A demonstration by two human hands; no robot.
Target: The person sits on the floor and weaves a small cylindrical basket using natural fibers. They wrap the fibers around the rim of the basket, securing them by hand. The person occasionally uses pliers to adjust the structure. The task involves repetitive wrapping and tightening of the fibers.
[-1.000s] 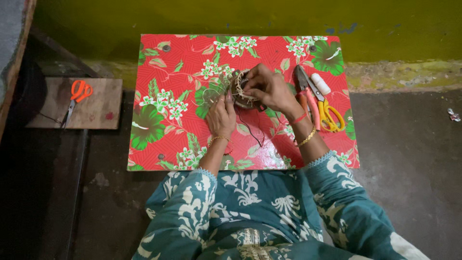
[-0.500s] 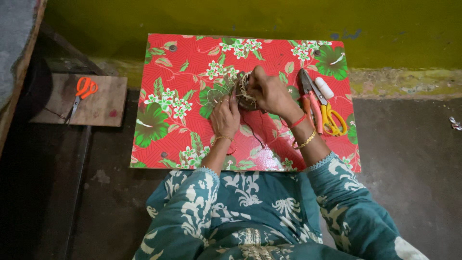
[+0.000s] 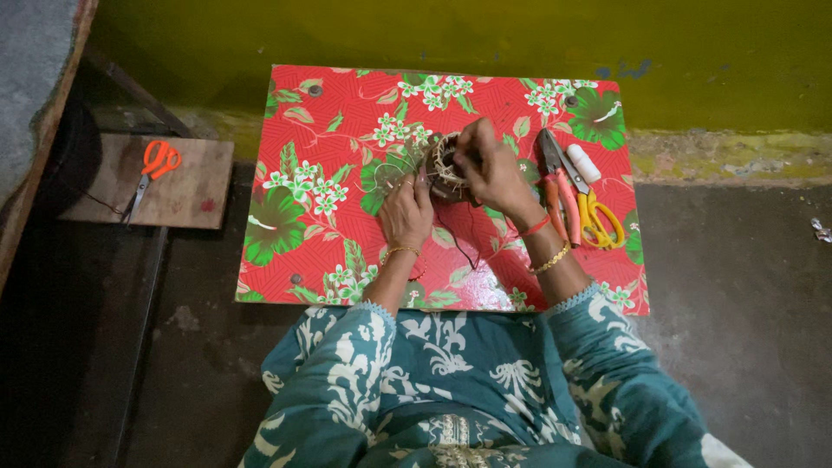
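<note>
A small round object wrapped in brown twine (image 3: 445, 165) sits at the middle of a low table covered in red floral cloth (image 3: 329, 130). My left hand (image 3: 406, 212) steadies its near left side with the fingers against it. My right hand (image 3: 487, 169) reaches over its top right and pinches the twine there. A dark strand (image 3: 464, 247) trails from the object toward me across the cloth. Both wrists wear gold bangles, and a red thread circles the right one.
Red-handled pliers (image 3: 559, 186), yellow-handled scissors (image 3: 598, 217) and a small white tube (image 3: 582, 163) lie on the table's right side. Orange-handled scissors (image 3: 152, 169) rest on a wooden board (image 3: 186, 195) to the left. A green wall runs behind the table; the floor is dark.
The view has shifted slightly downward. My right hand has moved a little on top of the twine-wrapped object, while my left hand stays against its side.
</note>
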